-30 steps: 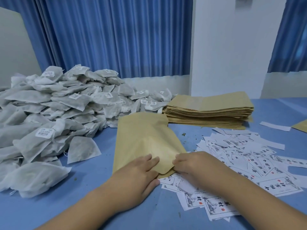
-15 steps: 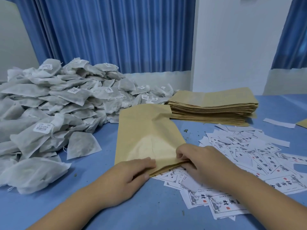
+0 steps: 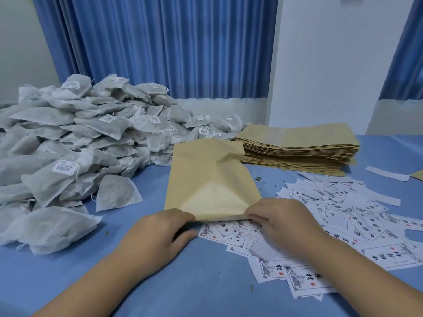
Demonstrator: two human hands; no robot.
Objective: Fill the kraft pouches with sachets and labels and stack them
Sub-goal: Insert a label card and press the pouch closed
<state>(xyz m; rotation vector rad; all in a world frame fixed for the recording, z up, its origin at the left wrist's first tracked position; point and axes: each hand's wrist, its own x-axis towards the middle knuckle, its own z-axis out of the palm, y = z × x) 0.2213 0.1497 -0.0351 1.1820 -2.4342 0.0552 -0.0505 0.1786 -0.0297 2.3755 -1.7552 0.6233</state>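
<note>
A kraft pouch (image 3: 207,170) lies flat on the blue table in front of me, its near mouth spread so the pale inside shows. My left hand (image 3: 158,234) pinches the mouth's left corner and my right hand (image 3: 281,220) pinches its right corner. A big heap of white sachets (image 3: 75,145) with small stickers fills the left side. Printed paper labels (image 3: 338,216) lie scattered on the right, some under the pouch mouth and my right hand. A flat stack of kraft pouches (image 3: 297,147) sits behind them.
The blue table (image 3: 183,289) runs to a white wall and blue curtains (image 3: 160,46) at the back. A loose paper strip (image 3: 386,173) and a kraft corner (image 3: 417,175) lie at the far right. Small dark crumbs dot the cloth near the pouch.
My hands have moved apart along the near edge of the pouch. Its mouth has spread wider and more of the pale inside shows.
</note>
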